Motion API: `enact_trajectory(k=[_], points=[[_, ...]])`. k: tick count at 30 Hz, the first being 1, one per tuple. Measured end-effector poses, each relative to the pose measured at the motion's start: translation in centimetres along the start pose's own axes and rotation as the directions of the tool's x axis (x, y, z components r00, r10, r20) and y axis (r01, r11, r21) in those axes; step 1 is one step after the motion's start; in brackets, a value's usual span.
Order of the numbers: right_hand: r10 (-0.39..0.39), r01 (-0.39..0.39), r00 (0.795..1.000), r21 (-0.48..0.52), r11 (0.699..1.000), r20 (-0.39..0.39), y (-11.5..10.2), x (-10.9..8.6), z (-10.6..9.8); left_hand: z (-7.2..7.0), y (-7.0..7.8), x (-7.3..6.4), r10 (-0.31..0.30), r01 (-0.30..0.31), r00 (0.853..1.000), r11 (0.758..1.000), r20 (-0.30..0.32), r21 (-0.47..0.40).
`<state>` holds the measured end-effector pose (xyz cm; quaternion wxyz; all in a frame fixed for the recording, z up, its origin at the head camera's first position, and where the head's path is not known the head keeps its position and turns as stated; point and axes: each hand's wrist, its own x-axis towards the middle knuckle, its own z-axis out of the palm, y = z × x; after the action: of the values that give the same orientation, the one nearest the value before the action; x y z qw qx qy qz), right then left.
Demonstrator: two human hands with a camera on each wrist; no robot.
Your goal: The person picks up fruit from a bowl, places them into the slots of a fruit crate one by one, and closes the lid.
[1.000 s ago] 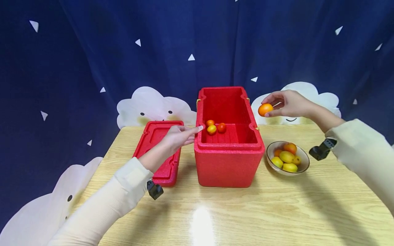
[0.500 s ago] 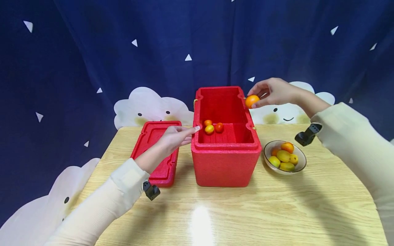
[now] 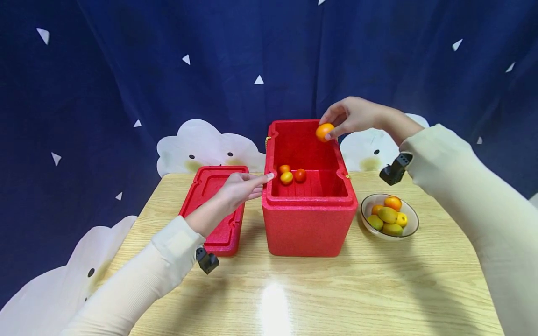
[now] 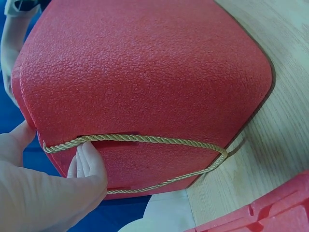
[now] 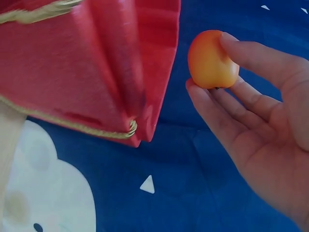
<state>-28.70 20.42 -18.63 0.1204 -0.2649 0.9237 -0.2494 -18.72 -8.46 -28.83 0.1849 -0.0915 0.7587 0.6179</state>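
Observation:
My right hand [image 3: 357, 114] pinches a round orange-yellow fruit [image 3: 324, 132] between thumb and fingertips, above the far right part of an open red foam box [image 3: 311, 228]. The right wrist view shows the fruit [image 5: 210, 58] smooth and reddish on one side. On the box's left side, my left hand [image 3: 240, 189] grips the wall, thumb at the rim and fingers against the outside beside a gold rope handle [image 4: 178, 141]. Inside the box lie an orange fruit [image 3: 284, 169], a yellow fruit [image 3: 286, 178] and a red one [image 3: 300, 175].
Right of the box stands a bowl [image 3: 388, 237] of several yellow, green and orange fruits. A red lid [image 3: 208, 186] lies on the wooden table [image 3: 357, 298] at the left, partly behind my left arm. A dark blue curtain [image 3: 210, 28] hangs behind.
My right hand has carried the orange-yellow fruit leftward and slightly up, from above the bowl's side to over the box. The left hand keeps its hold on the box rim.

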Motion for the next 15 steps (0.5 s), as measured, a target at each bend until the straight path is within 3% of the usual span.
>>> enact_trajectory(k=[15], points=[[0.037, -0.032, 0.998, 0.089, 0.996, -0.051, -2.0, 4.3, 0.2, 0.0, 0.0, 0.0, -0.003, 0.003, 1.000, 1.000, -0.004, 0.005]])
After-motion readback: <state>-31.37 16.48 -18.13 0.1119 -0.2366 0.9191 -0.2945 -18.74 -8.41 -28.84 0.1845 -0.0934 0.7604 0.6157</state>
